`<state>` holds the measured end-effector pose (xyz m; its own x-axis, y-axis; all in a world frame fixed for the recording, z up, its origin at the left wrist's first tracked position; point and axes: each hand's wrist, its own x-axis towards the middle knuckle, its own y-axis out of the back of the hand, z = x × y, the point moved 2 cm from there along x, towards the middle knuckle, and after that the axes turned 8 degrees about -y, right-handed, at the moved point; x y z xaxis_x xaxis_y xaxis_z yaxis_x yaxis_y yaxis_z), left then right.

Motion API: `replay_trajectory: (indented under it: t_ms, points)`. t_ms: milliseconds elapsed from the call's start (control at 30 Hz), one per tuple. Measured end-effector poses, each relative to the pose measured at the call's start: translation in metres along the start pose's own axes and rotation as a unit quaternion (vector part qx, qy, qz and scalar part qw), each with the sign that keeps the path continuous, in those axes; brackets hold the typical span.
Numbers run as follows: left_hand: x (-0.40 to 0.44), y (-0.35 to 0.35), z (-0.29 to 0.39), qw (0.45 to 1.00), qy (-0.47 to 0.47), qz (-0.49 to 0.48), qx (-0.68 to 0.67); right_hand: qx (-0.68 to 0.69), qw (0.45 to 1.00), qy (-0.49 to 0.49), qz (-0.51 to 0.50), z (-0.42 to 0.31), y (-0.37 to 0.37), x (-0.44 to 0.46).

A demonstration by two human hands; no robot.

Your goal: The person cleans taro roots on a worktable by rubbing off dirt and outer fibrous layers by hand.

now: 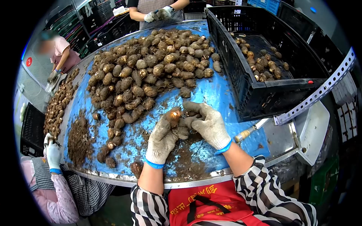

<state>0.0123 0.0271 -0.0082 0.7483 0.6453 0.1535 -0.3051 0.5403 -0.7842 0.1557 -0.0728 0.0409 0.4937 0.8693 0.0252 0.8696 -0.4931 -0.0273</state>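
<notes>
My left hand (162, 137), in a soil-stained white glove with a blue band at the wrist, is closed around a small brown taro (175, 116) whose pale orange cut end faces up. Right beside it is my right hand (209, 126), gloved the same way, its fingers bent together near the taro. Whether anything sits between those fingers is hidden. Beyond both hands rises a big heap of dirty, hairy taros (143, 71) on a blue sheet (220, 92). A knife (247, 133) with a wooden handle lies to the right of my right hand.
A black crate (245, 84) holding some taros (266, 66) stands at right, beside a perforated metal strip (320, 92). Loose soil (79, 139) lies at left. Co-workers' gloved hands (54, 154) appear at left and across the table. Another taro row (60, 109) runs along the left.
</notes>
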Motion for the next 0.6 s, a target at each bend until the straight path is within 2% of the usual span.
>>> replay_trajectory:
  t_ms: [67, 100, 133, 167, 200, 300, 400, 467, 500, 600]
  points:
    - [-0.001, -0.008, -0.001, 0.999, 0.011, 0.009, 0.044, 0.004, 1.000, -0.001, -0.021, -0.008, -0.001, -0.004]
    - [-0.001, -0.009, -0.002, 0.997, 0.019, -0.002, 0.069, -0.106, 0.992, 0.063, 0.017, 0.002, 0.001, -0.001]
    - [-0.002, -0.009, -0.003, 0.995, 0.026, -0.013, 0.093, -0.147, 0.984, 0.095, 0.028, 0.004, 0.003, 0.000]
    - [-0.003, -0.006, -0.005, 0.988, 0.020, 0.031, 0.152, -0.188, 0.973, 0.125, 0.038, 0.004, 0.006, 0.000]
    - [-0.003, -0.006, -0.004, 0.984, 0.019, 0.027, 0.177, -0.228, 0.960, 0.156, 0.047, 0.006, 0.006, 0.001]
    - [-0.005, -0.008, -0.001, 0.970, 0.008, 0.024, 0.242, -0.109, 0.993, 0.024, 0.044, 0.020, 0.001, 0.006]
    - [-0.003, -0.005, -0.006, 0.951, -0.040, 0.048, 0.304, -0.144, 0.987, -0.016, 0.066, 0.010, -0.006, 0.001]
    - [0.000, 0.002, -0.010, 0.924, -0.094, 0.090, 0.359, -0.131, 0.991, -0.026, 0.001, 0.022, -0.019, -0.001]
    - [-0.002, 0.008, -0.005, 0.889, -0.099, 0.082, 0.440, -0.124, 0.991, -0.032, -0.033, 0.027, -0.023, -0.002]
    - [0.000, 0.006, -0.002, 0.895, -0.093, 0.113, 0.422, -0.053, 0.998, -0.026, -0.034, 0.023, -0.015, 0.001]
